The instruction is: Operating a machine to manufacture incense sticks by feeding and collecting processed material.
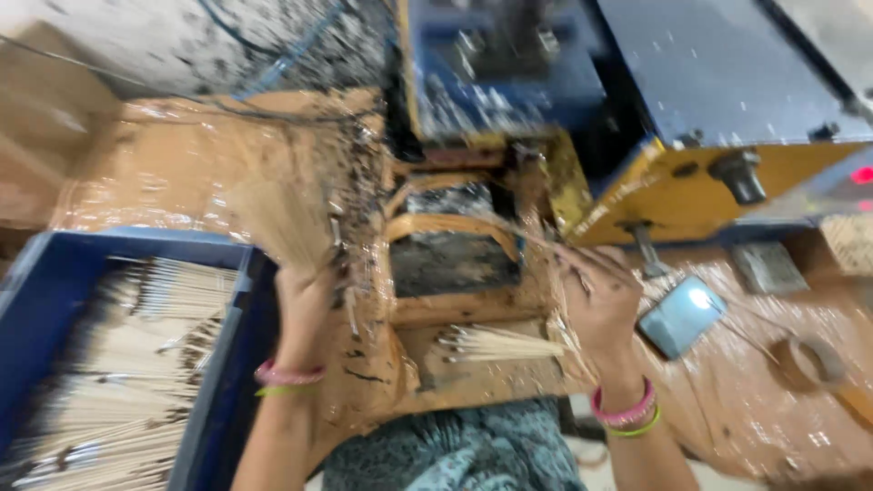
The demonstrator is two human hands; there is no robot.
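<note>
workshop: stick-making machine (655, 109), crate (55, 273) (stick-filled)

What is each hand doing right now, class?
Left hand: closed around a fanned bundle of thin sticks.
Right hand: fingers curled on a few thin sticks; blurred.

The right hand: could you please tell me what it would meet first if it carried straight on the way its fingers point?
Probably the yellow and blue machine: the right hand points up and away with thin sticks in its grip. The picture is blurred, so depth is uncertain.
</note>
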